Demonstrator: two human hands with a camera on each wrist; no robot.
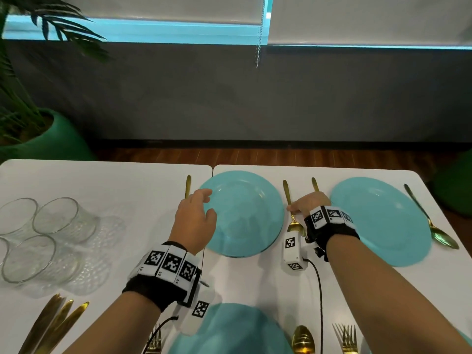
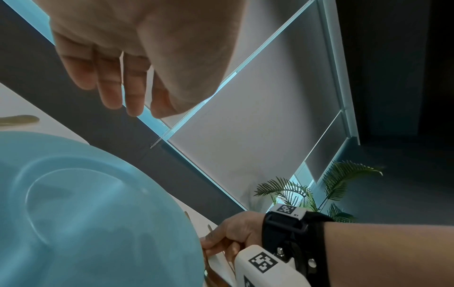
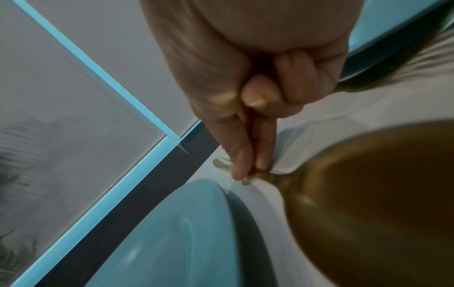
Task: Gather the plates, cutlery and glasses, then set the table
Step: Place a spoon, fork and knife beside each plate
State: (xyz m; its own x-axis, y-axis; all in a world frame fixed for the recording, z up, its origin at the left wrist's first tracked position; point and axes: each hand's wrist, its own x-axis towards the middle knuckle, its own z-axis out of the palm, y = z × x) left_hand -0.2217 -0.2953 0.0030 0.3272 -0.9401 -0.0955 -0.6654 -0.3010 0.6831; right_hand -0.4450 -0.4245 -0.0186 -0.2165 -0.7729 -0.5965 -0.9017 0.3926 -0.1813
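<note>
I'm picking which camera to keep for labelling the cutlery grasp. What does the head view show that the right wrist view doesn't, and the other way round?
Only the head view shows the left hand open over the middle plate's left rim, the glasses, the second plate with its spoon, and spare cutlery near the table's front edge.

Only the right wrist view shows the fingers pinching the gold spoon's neck, with its bowl close up.

Both show the right hand on that spoon beside the middle plate.

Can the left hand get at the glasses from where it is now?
Probably yes: the left hand is open above the plate, holding nothing, and only bare table lies between it and the glasses further left.
</note>
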